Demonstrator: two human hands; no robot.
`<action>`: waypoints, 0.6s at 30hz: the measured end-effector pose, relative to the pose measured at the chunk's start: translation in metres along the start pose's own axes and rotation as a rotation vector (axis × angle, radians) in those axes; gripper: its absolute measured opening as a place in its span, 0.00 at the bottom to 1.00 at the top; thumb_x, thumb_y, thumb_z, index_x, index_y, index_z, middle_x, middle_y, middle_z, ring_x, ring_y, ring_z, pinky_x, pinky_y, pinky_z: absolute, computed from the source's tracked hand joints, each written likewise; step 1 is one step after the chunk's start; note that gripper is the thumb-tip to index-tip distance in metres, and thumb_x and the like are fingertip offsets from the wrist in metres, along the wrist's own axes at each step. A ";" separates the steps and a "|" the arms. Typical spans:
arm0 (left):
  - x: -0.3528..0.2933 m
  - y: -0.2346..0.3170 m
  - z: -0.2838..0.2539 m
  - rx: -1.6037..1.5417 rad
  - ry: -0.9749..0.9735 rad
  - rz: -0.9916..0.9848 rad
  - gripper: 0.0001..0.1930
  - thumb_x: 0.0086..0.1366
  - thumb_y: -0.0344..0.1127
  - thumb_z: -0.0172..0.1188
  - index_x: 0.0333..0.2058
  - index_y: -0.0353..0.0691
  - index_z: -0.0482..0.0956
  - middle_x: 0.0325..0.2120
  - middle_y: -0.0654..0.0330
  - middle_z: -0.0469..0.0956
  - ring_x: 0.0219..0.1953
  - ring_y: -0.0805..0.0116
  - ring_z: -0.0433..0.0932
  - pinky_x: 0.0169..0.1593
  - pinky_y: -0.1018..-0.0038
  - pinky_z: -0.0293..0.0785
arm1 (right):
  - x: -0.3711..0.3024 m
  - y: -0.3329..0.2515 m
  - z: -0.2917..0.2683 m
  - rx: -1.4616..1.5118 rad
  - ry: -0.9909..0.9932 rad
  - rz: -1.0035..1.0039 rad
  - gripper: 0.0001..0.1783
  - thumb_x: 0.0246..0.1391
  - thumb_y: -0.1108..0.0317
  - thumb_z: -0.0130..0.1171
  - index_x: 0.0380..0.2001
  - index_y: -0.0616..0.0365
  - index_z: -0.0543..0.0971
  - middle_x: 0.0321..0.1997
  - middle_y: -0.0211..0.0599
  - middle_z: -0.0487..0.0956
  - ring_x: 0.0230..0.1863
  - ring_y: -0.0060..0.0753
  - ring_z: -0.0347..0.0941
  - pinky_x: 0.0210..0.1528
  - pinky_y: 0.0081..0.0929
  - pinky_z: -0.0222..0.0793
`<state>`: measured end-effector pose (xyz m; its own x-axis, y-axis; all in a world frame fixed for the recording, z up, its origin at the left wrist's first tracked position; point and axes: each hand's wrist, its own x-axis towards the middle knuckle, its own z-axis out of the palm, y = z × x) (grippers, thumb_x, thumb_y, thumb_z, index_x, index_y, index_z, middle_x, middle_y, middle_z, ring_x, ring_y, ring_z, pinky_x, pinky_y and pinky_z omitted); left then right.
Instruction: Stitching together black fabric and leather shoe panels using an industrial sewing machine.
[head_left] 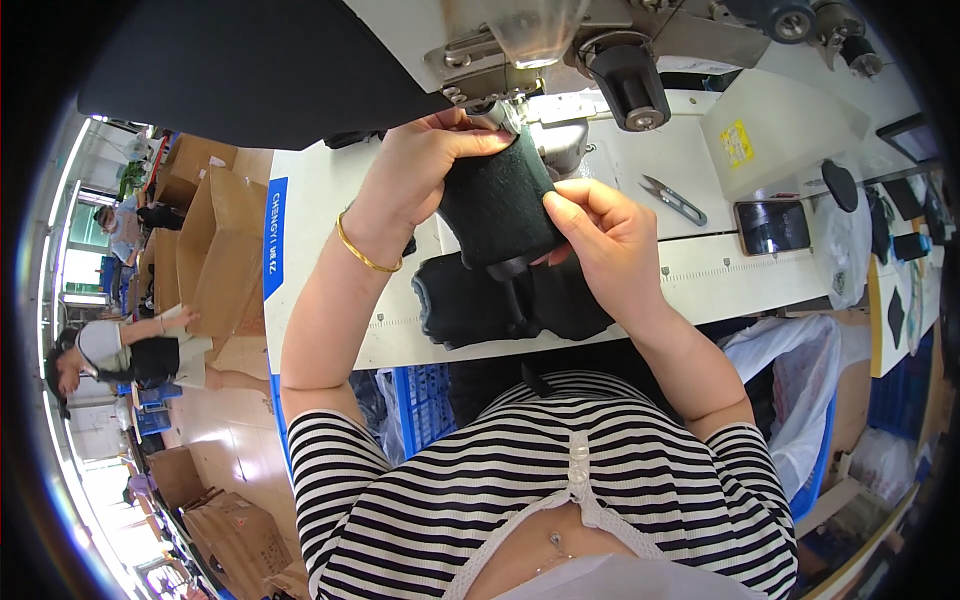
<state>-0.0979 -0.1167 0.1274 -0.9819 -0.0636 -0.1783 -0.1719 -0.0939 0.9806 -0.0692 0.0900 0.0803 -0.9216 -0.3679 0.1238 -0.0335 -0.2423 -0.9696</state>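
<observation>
A black padded fabric piece hangs between my two hands, its top edge right under the head of a sewing machine. My left hand pinches its upper left edge, thumb pointing to the needle area. With thumb and fingers, my right hand grips the piece's right edge lower down. The fingertips behind the cloth are hidden. More black padded fabric lies below it at the table's near edge, beside a dark rod-like machine part.
Thread snips and a phone lie right of my hands on the white table. A plastic-lined blue bin stands at lower right. Cardboard boxes and another person are off to the left.
</observation>
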 end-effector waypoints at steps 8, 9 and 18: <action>0.002 0.001 0.005 -0.062 0.078 0.062 0.10 0.53 0.17 0.65 0.28 0.35 0.73 0.28 0.56 0.80 0.35 0.67 0.80 0.46 0.76 0.74 | 0.004 0.003 0.003 0.011 0.011 -0.023 0.11 0.62 0.68 0.55 0.38 0.68 0.79 0.24 0.33 0.81 0.24 0.20 0.79 0.27 0.15 0.72; 0.002 0.001 0.004 -0.041 0.067 0.070 0.09 0.53 0.17 0.65 0.27 0.35 0.74 0.28 0.56 0.80 0.34 0.68 0.80 0.46 0.76 0.73 | 0.003 0.002 0.003 -0.006 0.005 -0.027 0.11 0.62 0.68 0.55 0.38 0.68 0.79 0.24 0.33 0.81 0.24 0.21 0.79 0.27 0.15 0.72; 0.001 -0.002 -0.001 0.143 0.022 0.126 0.06 0.53 0.23 0.69 0.28 0.35 0.80 0.30 0.59 0.82 0.38 0.73 0.79 0.49 0.78 0.71 | -0.012 0.002 -0.004 -0.034 -0.031 0.042 0.11 0.63 0.68 0.55 0.37 0.67 0.80 0.24 0.32 0.81 0.25 0.21 0.80 0.27 0.15 0.72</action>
<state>-0.0982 -0.1178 0.1252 -0.9947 -0.0874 -0.0532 -0.0585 0.0583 0.9966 -0.0597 0.0981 0.0761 -0.9101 -0.4048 0.0884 -0.0084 -0.1951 -0.9807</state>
